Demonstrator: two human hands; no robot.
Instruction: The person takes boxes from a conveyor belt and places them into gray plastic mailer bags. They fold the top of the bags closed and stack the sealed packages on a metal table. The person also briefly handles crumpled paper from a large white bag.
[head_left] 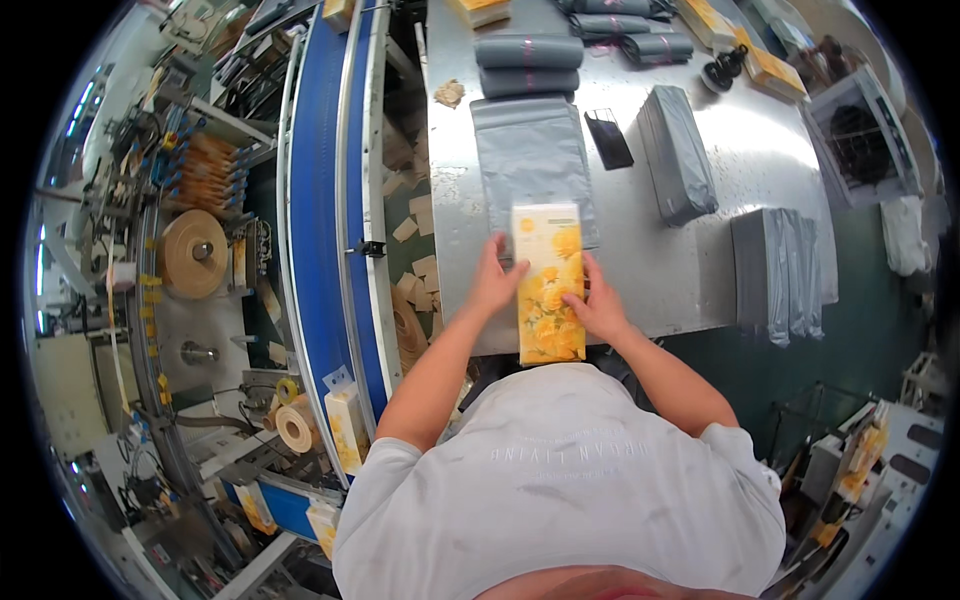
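Note:
Between my two hands is a long tissue pack [549, 285], white at its far end and printed with yellow flowers. My left hand [495, 278] grips its left side, thumb against the edge. On the other side my right hand [601, 301] holds it, with the thumb over the printed face. The pack's near end reaches past the front edge of the metal table [660, 290]. Its far end overlaps a flat grey plastic bag [532, 140], which lies in front of the pack and is partly covered by it.
Grey bag rolls [528, 66] sit beyond the flat bag. A black phone [609, 140] and folded grey bag stacks [676, 155] lie to the right, with another stack [775, 270] hanging over the table edge. A blue conveyor [322, 180] runs along the left, carrying a floral pack [345, 425].

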